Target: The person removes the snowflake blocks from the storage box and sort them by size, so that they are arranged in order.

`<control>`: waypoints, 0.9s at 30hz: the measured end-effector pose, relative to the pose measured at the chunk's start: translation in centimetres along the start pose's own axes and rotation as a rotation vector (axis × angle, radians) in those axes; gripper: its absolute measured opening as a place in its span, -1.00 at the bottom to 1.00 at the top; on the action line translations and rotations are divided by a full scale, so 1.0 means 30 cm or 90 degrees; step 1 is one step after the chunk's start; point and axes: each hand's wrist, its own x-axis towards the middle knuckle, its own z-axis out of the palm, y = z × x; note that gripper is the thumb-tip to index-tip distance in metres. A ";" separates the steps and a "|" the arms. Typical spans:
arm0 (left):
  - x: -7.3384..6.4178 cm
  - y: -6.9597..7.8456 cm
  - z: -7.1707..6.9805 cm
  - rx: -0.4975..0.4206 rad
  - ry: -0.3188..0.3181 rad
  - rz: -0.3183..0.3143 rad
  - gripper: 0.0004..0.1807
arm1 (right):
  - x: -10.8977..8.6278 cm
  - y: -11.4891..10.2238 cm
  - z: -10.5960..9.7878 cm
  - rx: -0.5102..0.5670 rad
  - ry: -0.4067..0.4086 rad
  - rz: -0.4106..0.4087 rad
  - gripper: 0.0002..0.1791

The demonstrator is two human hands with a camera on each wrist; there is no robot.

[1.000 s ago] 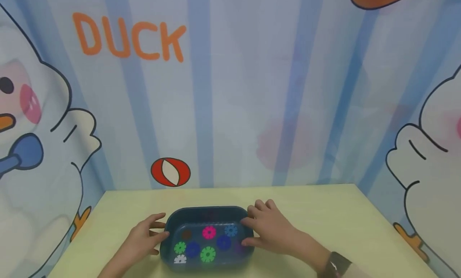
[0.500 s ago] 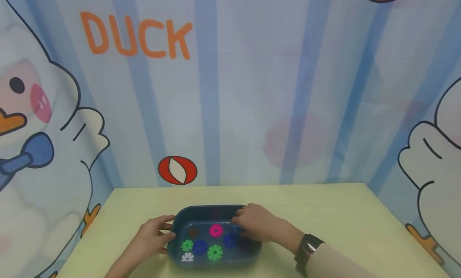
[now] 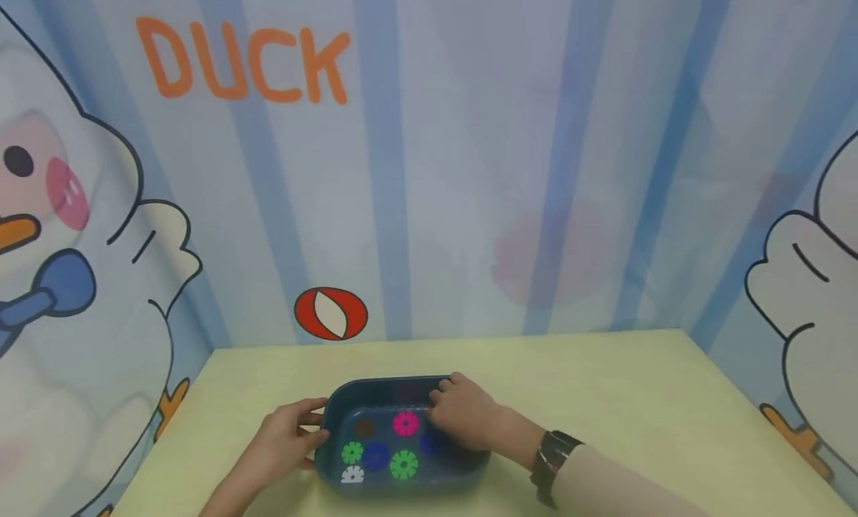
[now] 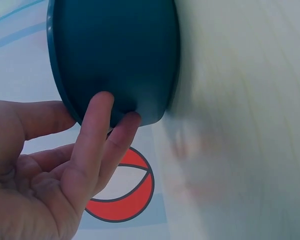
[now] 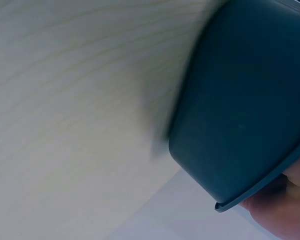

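A dark blue-green plastic basin (image 3: 375, 389) stands on the pale yellow table. Flower-shaped notched discs lie on its bottom: a pink disc (image 3: 405, 424), a large green disc (image 3: 404, 465), a small green disc (image 3: 351, 452), a white disc (image 3: 352, 474), a brown disc (image 3: 364, 427) and dark blue ones. My left hand (image 3: 284, 442) holds the basin's left end, thumb at the rim and two fingers against the outer wall (image 4: 125, 60). Over the right end, my right hand (image 3: 465, 413) dips inside, fingers bent downward. Its fingertips are hidden, so I cannot tell what they hold.
Bare pale tabletop (image 3: 590, 383) extends on both sides of the basin and behind it. A printed cloth backdrop (image 3: 456, 167) with stripes and duck figures rises at the table's back edge and sides.
My right hand has moved from the basin's right rim down into it, over the light blue disc, which is now hidden. The left hand stays at the left end.
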 end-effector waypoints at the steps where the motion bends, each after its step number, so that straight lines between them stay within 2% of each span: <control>1: -0.001 -0.001 0.004 0.001 -0.003 -0.001 -0.41 | 0.000 -0.003 0.004 -0.006 -0.010 0.004 -0.90; 4: -0.005 -0.002 0.009 0.002 -0.010 -0.008 -0.40 | 0.000 -0.012 0.013 -0.019 -0.025 0.013 -0.93; 10: -0.007 0.008 0.002 0.001 -0.003 -0.009 -0.40 | 0.012 0.000 0.010 -0.050 -0.002 0.028 -0.80; 14: -0.006 0.010 0.009 0.020 -0.004 -0.008 -0.41 | 0.011 0.018 0.004 -0.023 -0.001 0.037 -0.80; 17: -0.009 0.010 0.019 0.041 0.001 -0.012 -0.42 | 0.007 0.038 -0.004 0.037 0.008 0.031 -0.80; 20: -0.010 0.009 0.031 0.049 0.003 -0.020 -0.39 | 0.001 0.068 -0.014 0.127 0.017 0.026 -0.78; 24: -0.009 0.010 0.040 0.041 0.000 -0.020 -0.32 | -0.019 0.116 -0.031 0.291 0.037 0.038 -0.81; 27: -0.006 0.011 0.038 0.033 -0.004 -0.013 -0.29 | -0.047 0.154 -0.039 0.448 0.062 0.047 -0.81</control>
